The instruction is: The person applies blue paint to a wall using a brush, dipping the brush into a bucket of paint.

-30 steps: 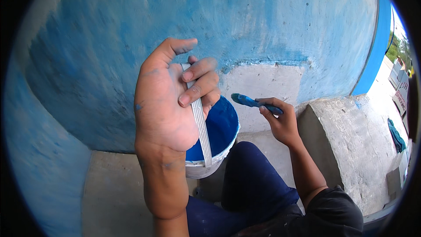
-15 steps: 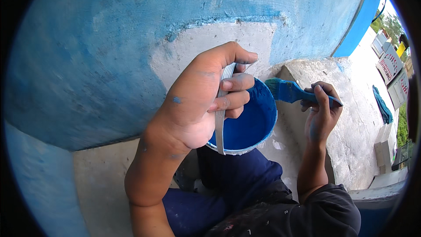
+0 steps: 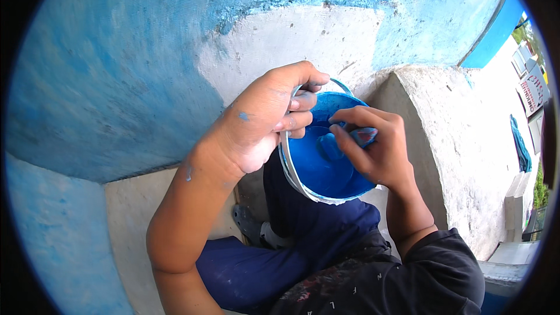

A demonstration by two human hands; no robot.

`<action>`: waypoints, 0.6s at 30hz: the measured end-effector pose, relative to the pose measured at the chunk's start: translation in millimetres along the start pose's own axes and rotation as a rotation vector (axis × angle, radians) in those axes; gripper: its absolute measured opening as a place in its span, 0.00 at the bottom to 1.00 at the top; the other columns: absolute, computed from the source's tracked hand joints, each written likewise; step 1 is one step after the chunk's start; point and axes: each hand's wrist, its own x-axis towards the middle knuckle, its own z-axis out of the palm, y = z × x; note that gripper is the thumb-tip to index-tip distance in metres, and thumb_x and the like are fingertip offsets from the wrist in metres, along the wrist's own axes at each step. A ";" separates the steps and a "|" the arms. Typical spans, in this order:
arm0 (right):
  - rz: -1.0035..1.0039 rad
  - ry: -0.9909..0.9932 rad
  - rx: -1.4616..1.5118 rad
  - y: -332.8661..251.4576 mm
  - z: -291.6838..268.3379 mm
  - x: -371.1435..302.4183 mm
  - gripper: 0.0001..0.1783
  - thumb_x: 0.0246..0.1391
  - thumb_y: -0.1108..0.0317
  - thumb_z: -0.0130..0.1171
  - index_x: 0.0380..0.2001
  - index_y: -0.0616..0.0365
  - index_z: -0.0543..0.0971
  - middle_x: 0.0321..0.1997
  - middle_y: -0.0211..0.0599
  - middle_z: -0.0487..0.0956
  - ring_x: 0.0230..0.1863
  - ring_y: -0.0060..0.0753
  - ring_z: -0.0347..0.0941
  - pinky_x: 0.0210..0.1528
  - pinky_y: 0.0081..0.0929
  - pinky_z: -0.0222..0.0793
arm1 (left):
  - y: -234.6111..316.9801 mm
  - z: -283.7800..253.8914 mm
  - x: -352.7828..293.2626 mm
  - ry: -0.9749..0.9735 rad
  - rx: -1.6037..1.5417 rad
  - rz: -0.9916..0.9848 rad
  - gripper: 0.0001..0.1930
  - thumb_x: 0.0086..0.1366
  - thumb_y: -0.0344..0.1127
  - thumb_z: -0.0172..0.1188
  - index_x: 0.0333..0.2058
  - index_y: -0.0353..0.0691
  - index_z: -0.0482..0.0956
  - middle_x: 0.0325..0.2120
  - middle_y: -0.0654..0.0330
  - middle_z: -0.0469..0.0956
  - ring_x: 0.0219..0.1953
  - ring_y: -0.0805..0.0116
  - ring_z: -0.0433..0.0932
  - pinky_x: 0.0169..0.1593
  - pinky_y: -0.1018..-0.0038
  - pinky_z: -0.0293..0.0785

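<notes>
My left hand point(image 3: 274, 111) is closed around the handle of a paint bucket point(image 3: 318, 199), holding it tilted so that its mouth faces me. Inside lies blue paint point(image 3: 324, 178), with smears up the inner wall. Over the bucket's mouth, my right hand point(image 3: 376, 140) pinches a blue paintbrush point(image 3: 331, 146) by its handle. The brush's head points down into the bucket at the paint, and its bristles are hidden there. Blue spots mark my left wrist and forearm.
Ahead stands a wall point(image 3: 146, 52) in patchy light blue, with a bare whitish patch point(image 3: 291, 41). A rough concrete ledge point(image 3: 449, 151) runs along the right. My navy-trousered legs point(image 3: 251, 274) are folded below the bucket. A teal cloth point(image 3: 519, 143) lies at the far right.
My right hand has moved left with the paintbrush, from beside the bucket to over its mouth, and the brush's head has gone inside. My left hand still holds the handle.
</notes>
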 end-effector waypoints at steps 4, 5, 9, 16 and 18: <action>0.063 -0.287 -0.157 5.6 11.9 0.7 0.12 0.54 0.69 0.68 0.40 0.61 0.84 0.32 0.47 0.83 0.31 0.46 0.82 0.36 0.37 0.78 | -33.8 -43.9 -1.1 0.095 0.143 -0.014 0.07 0.69 0.38 0.58 0.32 0.45 0.72 0.18 0.75 0.61 0.18 0.87 0.55 0.27 0.83 0.51; 0.087 -0.306 -0.167 9.5 11.1 -0.4 0.12 0.54 0.69 0.68 0.41 0.61 0.84 0.33 0.47 0.83 0.31 0.46 0.82 0.36 0.37 0.78 | -43.0 -50.1 -5.4 0.133 0.194 -0.026 0.07 0.69 0.38 0.58 0.32 0.45 0.73 0.19 0.75 0.61 0.19 0.87 0.56 0.27 0.84 0.51; 0.166 -0.354 -0.208 17.5 19.1 3.2 0.14 0.51 0.69 0.71 0.42 0.61 0.85 0.35 0.48 0.84 0.34 0.46 0.83 0.37 0.35 0.79 | -73.8 -64.6 -21.5 0.114 0.177 0.011 0.08 0.70 0.38 0.58 0.42 0.41 0.75 0.27 0.72 0.71 0.24 0.87 0.61 0.33 0.82 0.59; 0.157 -0.338 -0.209 13.9 33.4 13.1 0.12 0.53 0.69 0.69 0.40 0.62 0.85 0.35 0.48 0.84 0.32 0.46 0.83 0.38 0.35 0.78 | -99.8 -90.9 -32.8 0.040 0.115 0.081 0.16 0.73 0.39 0.56 0.53 0.35 0.72 0.42 0.62 0.80 0.43 0.81 0.76 0.48 0.80 0.71; 0.145 -0.244 -0.185 7.1 34.0 15.1 0.10 0.53 0.70 0.69 0.38 0.62 0.85 0.34 0.47 0.84 0.31 0.45 0.82 0.37 0.33 0.78 | -102.0 -94.2 -34.0 0.046 0.103 0.074 0.17 0.73 0.39 0.56 0.53 0.35 0.72 0.43 0.62 0.79 0.43 0.81 0.76 0.47 0.81 0.71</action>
